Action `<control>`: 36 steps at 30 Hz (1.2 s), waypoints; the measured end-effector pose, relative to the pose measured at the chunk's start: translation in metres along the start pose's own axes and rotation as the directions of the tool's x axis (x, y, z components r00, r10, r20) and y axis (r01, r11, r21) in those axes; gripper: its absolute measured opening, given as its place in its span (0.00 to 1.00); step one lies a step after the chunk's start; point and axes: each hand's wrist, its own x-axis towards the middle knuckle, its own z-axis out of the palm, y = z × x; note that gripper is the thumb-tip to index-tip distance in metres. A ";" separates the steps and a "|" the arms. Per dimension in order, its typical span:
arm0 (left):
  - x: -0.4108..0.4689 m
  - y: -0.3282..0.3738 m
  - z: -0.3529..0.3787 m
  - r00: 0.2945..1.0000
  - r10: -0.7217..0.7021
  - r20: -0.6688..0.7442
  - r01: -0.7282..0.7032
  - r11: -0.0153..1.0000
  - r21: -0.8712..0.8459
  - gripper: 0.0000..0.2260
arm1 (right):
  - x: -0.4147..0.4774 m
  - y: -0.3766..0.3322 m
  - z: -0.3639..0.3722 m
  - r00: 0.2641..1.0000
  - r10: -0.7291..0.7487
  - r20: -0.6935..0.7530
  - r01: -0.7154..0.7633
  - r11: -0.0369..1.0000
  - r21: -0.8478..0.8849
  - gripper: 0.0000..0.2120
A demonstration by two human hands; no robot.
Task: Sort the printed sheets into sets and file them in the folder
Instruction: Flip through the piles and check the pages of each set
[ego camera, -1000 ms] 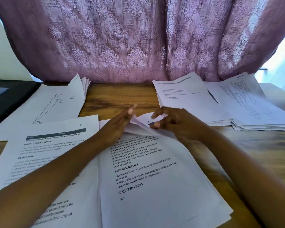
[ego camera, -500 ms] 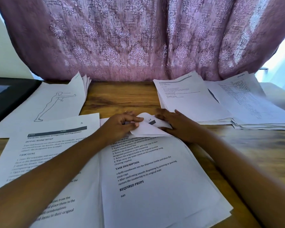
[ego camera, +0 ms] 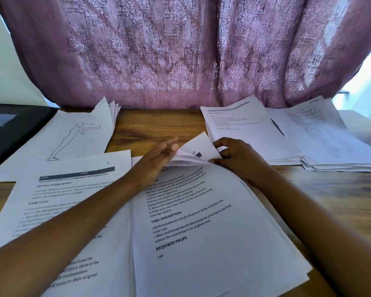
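Head view: a smooth white printed stack [ego camera: 212, 243] lies flat on the grained wooden table [ego camera: 159, 125]. At the stack's far edge the left hand [ego camera: 156, 161], fingers straight, props up curled page corners [ego camera: 197, 146], and the right hand [ego camera: 240, 161] pinches them. Left of the stack lies a black folder [ego camera: 9, 133]; right and beyond are fanned piles [ego camera: 255, 133]. Behind hangs a patterned mauve curtain [ego camera: 180, 50].

The sheet [ego camera: 212, 243] under my fingers [ego camera: 172, 146] is white with black print; its lifted corner [ego camera: 198, 146] shows a black block. Left of my fingers a white page [ego camera: 73, 189] carries a black header bar, and past it a drawing [ego camera: 73, 133] is a thin black outline on white. Furthest left, the folder [ego camera: 19, 144] is black. Right of my fingers lie white stacks [ego camera: 255, 136], one with a grey grid [ego camera: 313, 123]. The bench [ego camera: 154, 125] is brown wood grain. Beyond, the curtain [ego camera: 180, 50] is mauve with a paler damask pattern.
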 end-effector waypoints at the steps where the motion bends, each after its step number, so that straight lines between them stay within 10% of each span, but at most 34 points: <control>1: 0.000 0.000 0.000 1.000 0.010 -0.008 -0.010 0.999 -0.036 0.42 | 0.003 0.002 -0.001 1.000 0.003 -0.009 -0.003 1.000 -0.024 0.13; 5: 0.005 -0.003 0.000 0.990 0.060 -0.124 -0.082 0.980 -0.179 0.58 | 0.008 0.007 -0.007 0.999 -0.009 -0.039 0.007 0.999 -0.044 0.03; 10: 0.004 -0.004 0.002 0.982 0.031 -0.189 -0.086 0.953 -0.291 0.63 | 0.009 0.019 -0.029 0.990 0.078 -0.118 -0.078 0.997 0.010 0.18; 16: 0.006 -0.006 0.013 0.992 -0.060 0.115 0.043 0.988 0.145 0.41 | 0.017 0.039 -0.050 0.964 0.187 -0.191 -0.191 0.982 -0.002 0.04; 19: 0.007 -0.012 0.014 0.993 -0.028 0.117 -0.029 0.890 0.455 0.36 | 0.016 0.043 -0.048 0.969 0.184 -0.163 -0.198 0.978 -0.073 0.13; 36: 0.024 0.003 0.051 0.989 -0.079 0.123 -0.041 0.658 0.752 0.35 | 0.006 0.025 -0.031 0.882 -0.024 -0.470 -0.117 0.956 -0.267 0.06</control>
